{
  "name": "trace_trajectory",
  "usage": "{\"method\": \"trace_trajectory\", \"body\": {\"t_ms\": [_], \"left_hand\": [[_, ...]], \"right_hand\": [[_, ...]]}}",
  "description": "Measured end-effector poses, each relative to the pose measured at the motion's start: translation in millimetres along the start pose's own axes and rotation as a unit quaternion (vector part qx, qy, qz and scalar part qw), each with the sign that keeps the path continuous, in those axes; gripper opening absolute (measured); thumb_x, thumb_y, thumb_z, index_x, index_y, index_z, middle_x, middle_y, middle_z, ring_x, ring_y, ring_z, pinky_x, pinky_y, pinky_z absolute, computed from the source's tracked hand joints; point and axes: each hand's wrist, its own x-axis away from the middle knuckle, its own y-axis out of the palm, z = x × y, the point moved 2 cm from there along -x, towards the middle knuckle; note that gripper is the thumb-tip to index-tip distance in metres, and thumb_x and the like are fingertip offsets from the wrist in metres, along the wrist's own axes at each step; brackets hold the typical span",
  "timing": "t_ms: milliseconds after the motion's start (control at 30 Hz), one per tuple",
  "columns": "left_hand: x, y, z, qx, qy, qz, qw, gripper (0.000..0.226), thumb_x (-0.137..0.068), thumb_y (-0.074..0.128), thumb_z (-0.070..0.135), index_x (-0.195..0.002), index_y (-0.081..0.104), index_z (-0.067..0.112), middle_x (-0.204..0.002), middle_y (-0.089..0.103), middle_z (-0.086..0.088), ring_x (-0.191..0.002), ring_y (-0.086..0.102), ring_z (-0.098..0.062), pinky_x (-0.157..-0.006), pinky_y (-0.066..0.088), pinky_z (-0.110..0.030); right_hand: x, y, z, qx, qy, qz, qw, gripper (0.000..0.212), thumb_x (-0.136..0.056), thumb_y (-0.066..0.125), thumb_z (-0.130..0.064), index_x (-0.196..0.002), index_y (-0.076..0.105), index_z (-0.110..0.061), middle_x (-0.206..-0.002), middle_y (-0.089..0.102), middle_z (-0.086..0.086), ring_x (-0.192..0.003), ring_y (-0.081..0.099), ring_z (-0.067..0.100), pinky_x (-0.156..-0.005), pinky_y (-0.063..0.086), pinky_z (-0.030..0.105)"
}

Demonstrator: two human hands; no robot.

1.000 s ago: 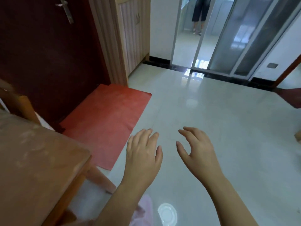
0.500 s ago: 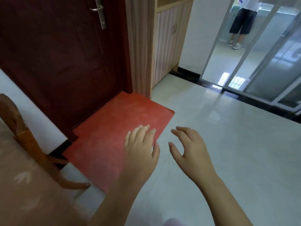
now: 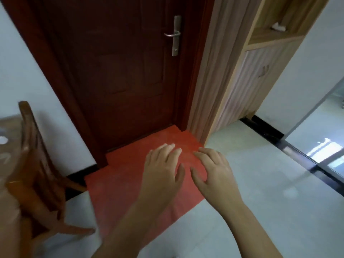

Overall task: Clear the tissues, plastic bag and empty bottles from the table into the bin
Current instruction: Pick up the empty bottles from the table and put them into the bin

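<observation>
My left hand (image 3: 162, 170) and my right hand (image 3: 214, 174) float side by side above a red floor mat (image 3: 130, 174), palms down, fingers spread, holding nothing. The wooden table (image 3: 5, 131) shows only as a blurred sliver at the far left edge, with a small white scrap (image 3: 2, 140) on it that I cannot identify. No bottles, plastic bag or bin are in view.
A dark red door (image 3: 121, 67) with a metal handle (image 3: 174, 34) stands straight ahead. A wooden chair (image 3: 39, 174) sits at the left beside the table. A light wooden cabinet (image 3: 247, 71) is at the right, then glass sliding doors (image 3: 316, 136). White glossy tiles (image 3: 270, 192) cover the floor.
The view has swung left: the door now fills the centre, and the glass doors and the person behind them have slid off to the right. Both hands stay open and empty.
</observation>
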Motion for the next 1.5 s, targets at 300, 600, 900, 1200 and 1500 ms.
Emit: {"method": "trace_trajectory", "body": {"t_ms": [300, 600, 900, 1200, 1500], "left_hand": [[-47, -18, -102, -0.058, -0.158, 0.055, 0.984, 0.042, -0.081, 0.044, 0.032, -0.112, 0.062, 0.009, -0.114, 0.064, -0.009, -0.109, 0.054, -0.025, -0.093, 0.040, -0.044], [-111, -72, -246, -0.101, -0.228, 0.121, 0.961, 0.043, -0.082, 0.043, 0.031, -0.112, 0.061, 0.007, -0.115, 0.063, -0.012, -0.109, 0.056, -0.031, -0.092, 0.046, -0.051], [-102, -158, -379, -0.184, -0.347, 0.208, 0.896, 0.042, -0.080, 0.042, 0.029, -0.108, 0.063, 0.004, -0.110, 0.064, -0.014, -0.102, 0.058, -0.032, -0.088, 0.044, -0.044], [-46, -174, -460, -0.224, -0.492, 0.216, 0.813, 0.044, -0.077, 0.042, 0.029, -0.105, 0.064, 0.005, -0.108, 0.065, -0.015, -0.099, 0.060, -0.034, -0.086, 0.047, -0.048], [-28, -170, -546, -0.210, -0.607, 0.190, 0.743, 0.053, -0.078, 0.044, 0.042, -0.115, 0.060, 0.008, -0.111, 0.064, -0.012, -0.102, 0.060, -0.031, -0.085, 0.047, -0.042]], "right_hand": [[-125, 88, -34, -0.081, -0.117, -0.067, 0.987, 0.042, -0.079, 0.046, -0.037, -0.108, 0.064, -0.013, -0.112, 0.063, 0.007, -0.107, 0.056, 0.028, -0.089, 0.046, 0.053], [-245, 196, -142, -0.119, -0.223, -0.118, 0.960, 0.044, -0.081, 0.045, -0.038, -0.112, 0.062, -0.011, -0.116, 0.062, 0.009, -0.111, 0.055, 0.028, -0.091, 0.045, 0.054], [-317, 279, -290, -0.185, -0.360, -0.130, 0.905, 0.040, -0.081, 0.047, -0.033, -0.109, 0.062, -0.009, -0.111, 0.063, 0.009, -0.106, 0.056, 0.025, -0.090, 0.045, 0.042], [-327, 358, -377, -0.248, -0.446, -0.216, 0.832, 0.039, -0.080, 0.047, -0.032, -0.109, 0.063, -0.010, -0.108, 0.063, 0.006, -0.105, 0.052, 0.017, -0.092, 0.042, 0.034], [-365, 440, -463, -0.256, -0.520, -0.305, 0.756, 0.045, -0.080, 0.042, -0.035, -0.112, 0.060, -0.010, -0.111, 0.062, 0.005, -0.105, 0.047, 0.013, -0.091, 0.032, 0.022]]}}
